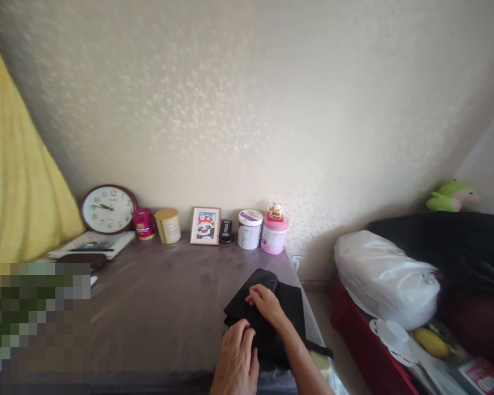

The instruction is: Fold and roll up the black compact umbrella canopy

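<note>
A black bag (290,307) lies on the near right part of the table, its flap folded over at the far left and a strap (321,349) trailing past the table's right side. My right hand (266,303) rests over the middle of the bag, its fingers closed in a pinch at the flap. Nearer to me, my left hand (236,354) has its fingers bent over the bag's left edge. What lies beneath both sets of fingertips is partly hidden.
Along the wall stand a round clock (109,209), a magenta can (144,224), a yellow-lidded tin (168,226), a framed panda picture (205,226) and two lidded tubs. A grey cloth covers the table (160,307). Beyond its right edge sits a white plastic bag (385,274).
</note>
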The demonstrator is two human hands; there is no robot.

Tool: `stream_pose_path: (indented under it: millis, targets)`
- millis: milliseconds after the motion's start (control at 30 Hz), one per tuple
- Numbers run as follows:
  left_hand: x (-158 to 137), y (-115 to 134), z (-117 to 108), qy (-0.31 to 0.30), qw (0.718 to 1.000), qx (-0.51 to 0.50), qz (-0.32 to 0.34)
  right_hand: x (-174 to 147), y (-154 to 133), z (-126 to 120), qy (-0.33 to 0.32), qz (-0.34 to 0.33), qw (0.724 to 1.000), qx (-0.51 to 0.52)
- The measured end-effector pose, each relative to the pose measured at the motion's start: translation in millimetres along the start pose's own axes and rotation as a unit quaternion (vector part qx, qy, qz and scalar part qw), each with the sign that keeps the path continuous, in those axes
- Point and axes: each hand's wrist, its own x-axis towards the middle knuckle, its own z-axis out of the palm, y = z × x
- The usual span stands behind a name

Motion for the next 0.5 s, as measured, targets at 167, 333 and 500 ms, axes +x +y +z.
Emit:
stream_pose_path:
  millis: [167,333,500]
  targets:
    - [14.0,1.9,-2.5,-0.082,0.996,0.018,0.024,-2.4,2.2,3.5,0.015,-0.047,0.995,-0.084]
    - [11.2,-9.1,11.5,-0.170,0.985,0.017,-0.029,-16.6,2.1,5.9,0.035,-0.098,0.984,-0.147]
    - [9.7,-5.3,18.2,-0.212,0.975,0.031,-0.053,-32.1,3.5,9.0,0.013,-0.221,0.951,-0.214]
